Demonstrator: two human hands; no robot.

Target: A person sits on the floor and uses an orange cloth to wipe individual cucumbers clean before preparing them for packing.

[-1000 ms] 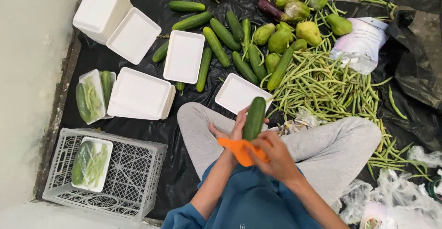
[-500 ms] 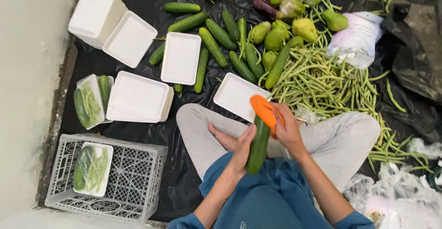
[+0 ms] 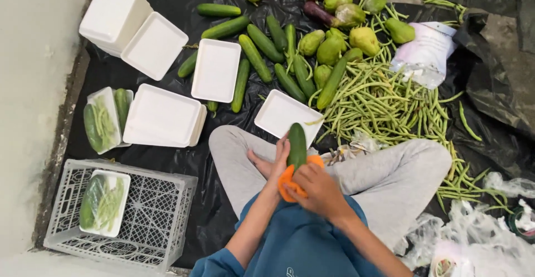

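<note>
Head view, looking straight down at someone sitting cross-legged on a black plastic sheet. The left hand is wrapped around the lower part of a long dark green cucumber, holding it upright over the lap. The right hand is closed on a crumpled orange cloth pressed against the cucumber's bottom end, so both hands are full.

Right in front of the knees sits an empty white foam tray, touching the edge of a big loose heap of green beans. Further out there's a scatter of more cucumbers and a cluster of knobbly pale green gourds, plus another empty white tray among them. Off to the person's left, stacked white foam trays and a white plastic crate with one wrapped tray of vegetables inside.
</note>
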